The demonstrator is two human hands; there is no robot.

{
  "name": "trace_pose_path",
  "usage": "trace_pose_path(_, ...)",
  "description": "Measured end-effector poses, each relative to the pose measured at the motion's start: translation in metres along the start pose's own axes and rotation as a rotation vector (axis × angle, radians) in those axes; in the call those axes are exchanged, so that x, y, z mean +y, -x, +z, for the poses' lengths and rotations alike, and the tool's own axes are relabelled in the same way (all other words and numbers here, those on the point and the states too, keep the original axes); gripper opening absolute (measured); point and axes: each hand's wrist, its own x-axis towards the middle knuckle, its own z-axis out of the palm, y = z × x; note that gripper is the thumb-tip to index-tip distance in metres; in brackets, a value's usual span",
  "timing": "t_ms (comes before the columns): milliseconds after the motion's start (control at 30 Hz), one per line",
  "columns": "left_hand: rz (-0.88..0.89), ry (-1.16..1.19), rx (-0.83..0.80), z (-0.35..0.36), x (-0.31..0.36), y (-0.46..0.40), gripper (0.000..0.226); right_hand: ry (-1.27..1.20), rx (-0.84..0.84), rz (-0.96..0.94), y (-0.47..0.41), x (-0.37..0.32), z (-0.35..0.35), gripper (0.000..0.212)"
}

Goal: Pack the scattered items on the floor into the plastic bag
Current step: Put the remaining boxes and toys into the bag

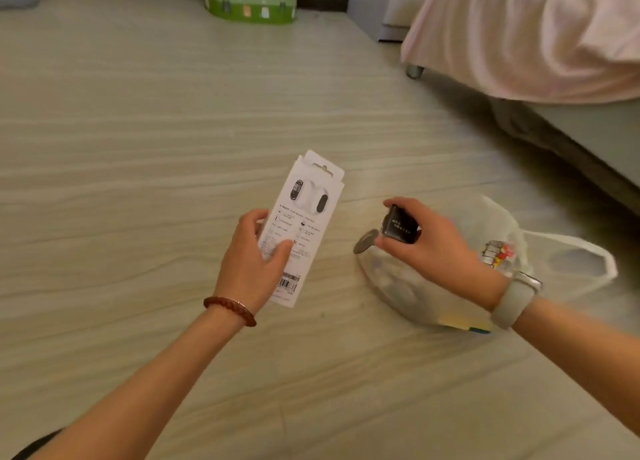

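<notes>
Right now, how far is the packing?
Done: the plastic bag already holds several items. In hand: the left hand holds a white box; the right hand holds a small black packet and a round metal piece. Left: putting these in.

Both arms out; left hand & right hand w/ fingers curled, gripping.

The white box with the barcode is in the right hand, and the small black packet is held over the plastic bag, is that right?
Not quite. The white box is in the left hand, not the right. The head view shows the right hand holding the small black packet over the plastic bag, as you said.
</notes>
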Motion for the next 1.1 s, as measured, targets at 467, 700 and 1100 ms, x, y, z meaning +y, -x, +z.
trace_pose_path(467,0.274,-0.008,-0.243,0.152,0.149,-0.015,0.046,-0.019,0.324,0.454,0.015,0.199,-0.145,0.059)
trace_pose_path(700,0.234,-0.024,-0.276,0.200,0.168,-0.002,0.044,-0.056,0.200,0.507,-0.015,0.246,-0.124,0.057)
trace_pose_path(1100,0.299,-0.082,-0.303,0.237,0.179,0.009,0.043,0.099,0.347,0.367,0.030,0.282,-0.115,0.047)
